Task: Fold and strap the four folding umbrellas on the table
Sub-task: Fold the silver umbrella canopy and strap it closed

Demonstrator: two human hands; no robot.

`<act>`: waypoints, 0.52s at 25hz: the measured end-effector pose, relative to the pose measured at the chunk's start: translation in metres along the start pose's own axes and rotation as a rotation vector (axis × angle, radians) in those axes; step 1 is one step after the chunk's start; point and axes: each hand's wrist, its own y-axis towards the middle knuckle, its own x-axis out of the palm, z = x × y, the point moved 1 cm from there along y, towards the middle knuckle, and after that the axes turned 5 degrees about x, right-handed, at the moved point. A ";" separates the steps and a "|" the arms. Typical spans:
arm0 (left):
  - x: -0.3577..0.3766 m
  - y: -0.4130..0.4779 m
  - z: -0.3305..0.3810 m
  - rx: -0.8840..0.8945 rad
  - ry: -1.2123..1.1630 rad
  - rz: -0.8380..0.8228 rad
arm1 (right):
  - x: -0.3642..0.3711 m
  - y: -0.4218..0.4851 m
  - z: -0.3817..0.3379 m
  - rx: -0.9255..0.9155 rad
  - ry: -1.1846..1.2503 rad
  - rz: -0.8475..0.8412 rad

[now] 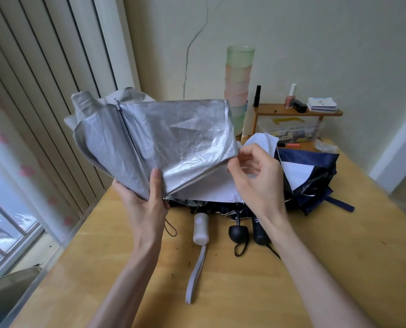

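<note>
A silver-grey folding umbrella (pixel 154 138) is held up above the wooden table (pixel 327 245), its canopy loose and spread in flaps. My left hand (pixel 142 202) grips it low down, near the handle end, thumb across the fabric. My right hand (pixel 254 178) pinches the canopy's right edge. Three other collapsed umbrellas lie behind my hands: one with a white handle (pixel 200 229) and grey wrist strap, one with a round black handle (pixel 238 233), and one with a dark cylindrical handle (pixel 258 230). Their navy and white canopies (pixel 310 176) lie bunched and unstrapped.
A stack of pastel cups (pixel 238 86) stands by the wall. A small wooden shelf (pixel 299 112) carries bottles and cards, with a clear plastic box (pixel 291 132) beneath it. Vertical blinds and a window run along the left.
</note>
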 end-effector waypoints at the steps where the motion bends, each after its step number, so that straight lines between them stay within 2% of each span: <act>1: 0.000 -0.001 -0.001 0.000 -0.006 -0.010 | 0.004 -0.002 -0.001 0.039 0.028 -0.003; 3: 0.001 -0.001 0.000 0.001 -0.021 -0.024 | 0.009 -0.002 0.003 0.094 0.045 -0.013; 7: -0.002 0.003 0.000 -0.004 -0.034 0.002 | 0.001 0.006 0.009 0.049 0.068 -0.052; 11: -0.003 0.005 -0.002 -0.020 -0.057 0.029 | -0.009 0.010 0.002 0.061 0.114 -0.146; 13: 0.000 0.002 -0.002 -0.015 -0.046 0.013 | -0.017 0.013 -0.001 0.118 0.121 -0.259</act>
